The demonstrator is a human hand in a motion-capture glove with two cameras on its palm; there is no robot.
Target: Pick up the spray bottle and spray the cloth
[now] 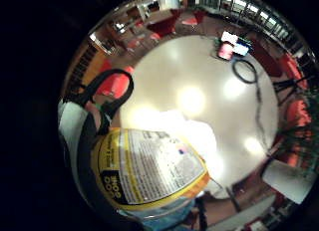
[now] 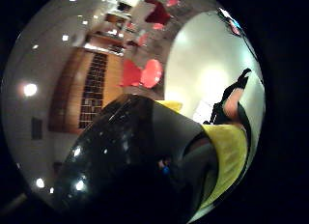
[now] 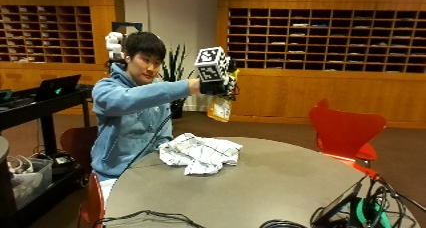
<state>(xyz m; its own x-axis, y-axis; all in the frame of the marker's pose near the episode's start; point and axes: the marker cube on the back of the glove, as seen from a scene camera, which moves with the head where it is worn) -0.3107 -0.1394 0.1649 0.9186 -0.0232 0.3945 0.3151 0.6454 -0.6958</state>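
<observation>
Fingers (image 2: 231, 101) of the gloved right hand (image 3: 214, 86) are curled around the yellow spray bottle (image 3: 220, 108), holding it high in the air above the crumpled white cloth (image 3: 198, 153) on the round table (image 3: 279, 183).

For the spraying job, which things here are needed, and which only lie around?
Needed:
spray bottle, held up in the gloved right hand
cloth, crumpled on the table

Lying around:
red chair
laptop on the side cart
cables at the table's near edge
</observation>
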